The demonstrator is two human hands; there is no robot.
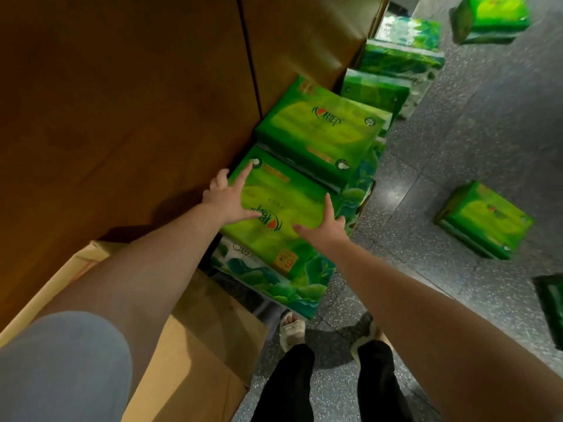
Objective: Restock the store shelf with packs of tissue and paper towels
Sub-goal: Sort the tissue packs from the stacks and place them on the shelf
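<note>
Feet (329,333) in two pale sandals on grey speckled floor (457,147), 6 o'clock, black trousers above them. Cardboard box (195,345) at 7 o'clock, just beside the left leg, under the left forearm.

Both arms reach out to one green tissue pack (274,208), frame centre. Left hand (227,197) lies on the pack's left edge, fingers spread and straight, index finger pointing to 1 o'clock along the top face. Right hand (324,226) presses the pack's right edge, fingers spread apart, thumb on the top face. Neither hand is curled round it.

That pack sits on top of a stack against a brown panel (122,102); a darker leaf-print pack (274,281) is under it. Second bright green pack (323,132) touches it at 1 o'clock, same level. Beyond, about three more packs (399,59) in a row toward 1 o'clock, blurred.

Loose on the floor, well apart: one pack (484,220) at 3 o'clock, one pack (490,18) at 2 o'clock. Dark green crate edge (551,309) at 4 o'clock, cut off.
</note>
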